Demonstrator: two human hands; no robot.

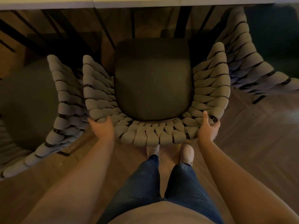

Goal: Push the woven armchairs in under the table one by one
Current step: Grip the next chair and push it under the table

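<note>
Woven armchair (155, 136) at centre, seat facing 12 o'clock toward the table (145, 4).
Gripped at back rim: left hand (102, 126) at 8 o'clock, right hand (208, 128) at 4 o'clock, fingers curled over the weave. Flanked by second armchair (64, 102) at 9 o'clock, third armchair (246, 62) at 2.

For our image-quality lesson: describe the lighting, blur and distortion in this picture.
Head view: dim, warm light, only the table edge bright, the seat cushion near black; the wide lens bows the side armchairs outward; left hand and right hand on the woven armchair look soft.
</note>
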